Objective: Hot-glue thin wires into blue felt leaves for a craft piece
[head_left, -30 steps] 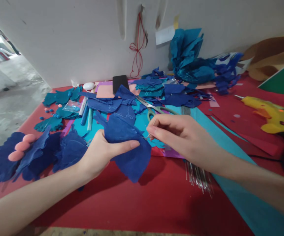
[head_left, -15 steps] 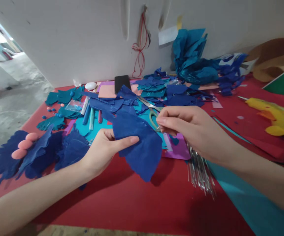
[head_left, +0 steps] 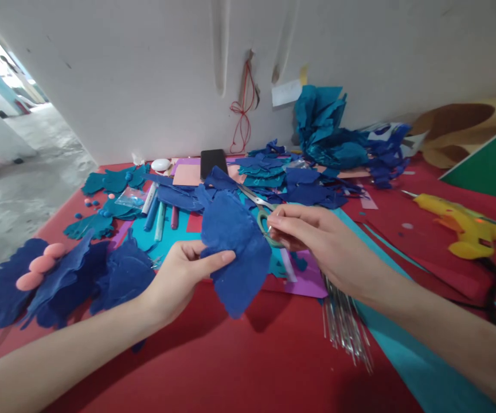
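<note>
My left hand (head_left: 183, 275) pinches a dark blue felt-like piece (head_left: 241, 246), thumb on its near face. The piece has a roughly diamond shape and hangs above the red tabletop. My right hand (head_left: 308, 232) is closed, thumb and fingertips pressed together beside the piece's right edge. A tiny shiny bit shows at those fingertips, too small to name. Just behind them are scissors (head_left: 256, 198) with green handles, blades toward the upper left; my fingers partly cover the handles. Blue cut pieces (head_left: 312, 186) lie beyond.
Blue petal shapes with pink balls (head_left: 41, 264) lie at left. Several marker pens (head_left: 159, 221), a black phone (head_left: 213, 163) and teal shapes (head_left: 90, 223) are behind. A bundle of thin wires (head_left: 346, 327) and a yellow glue gun (head_left: 463, 221) lie at right. A white wall (head_left: 144, 74) stands behind.
The view has tilted up slightly. The blue piece has turned in my left hand, its lower tip swinging left. My right hand keeps its pinch beside the scissors.
</note>
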The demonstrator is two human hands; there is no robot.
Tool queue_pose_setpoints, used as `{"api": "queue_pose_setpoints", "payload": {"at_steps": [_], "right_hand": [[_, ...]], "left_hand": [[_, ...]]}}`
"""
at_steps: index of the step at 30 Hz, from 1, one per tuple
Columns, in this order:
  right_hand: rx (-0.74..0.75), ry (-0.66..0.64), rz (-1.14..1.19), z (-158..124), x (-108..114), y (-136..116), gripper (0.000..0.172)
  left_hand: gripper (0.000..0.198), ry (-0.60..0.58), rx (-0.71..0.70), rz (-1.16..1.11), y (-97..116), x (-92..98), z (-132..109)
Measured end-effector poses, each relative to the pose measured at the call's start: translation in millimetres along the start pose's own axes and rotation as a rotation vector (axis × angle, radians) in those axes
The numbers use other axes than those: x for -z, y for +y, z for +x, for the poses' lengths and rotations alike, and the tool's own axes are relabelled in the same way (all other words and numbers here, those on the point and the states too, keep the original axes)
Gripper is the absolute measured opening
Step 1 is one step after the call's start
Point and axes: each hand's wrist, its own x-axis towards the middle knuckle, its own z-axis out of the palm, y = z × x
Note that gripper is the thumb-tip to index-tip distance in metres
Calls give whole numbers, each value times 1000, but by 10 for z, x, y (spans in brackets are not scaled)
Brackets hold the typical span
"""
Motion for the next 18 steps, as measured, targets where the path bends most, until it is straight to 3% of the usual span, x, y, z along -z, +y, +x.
{"api": "queue_pose_setpoints", "payload": {"at_steps": [4, 9, 15, 18], "right_hand": [[-1, -27, -82, 12, 33, -19, 21], [-166, -44, -138, 6, 19, -46, 25], [-247, -48, 93, -21, -23, -33, 24], [-268, -14, 214, -22, -39, -14, 25]], "left_hand": [[4, -45, 7, 69, 19, 0, -9], [6, -92, 2, 200, 35, -16, -28], [7, 18, -91, 218, 1, -3, -14], [10, 47, -73, 250, -15, 15, 4]]}}
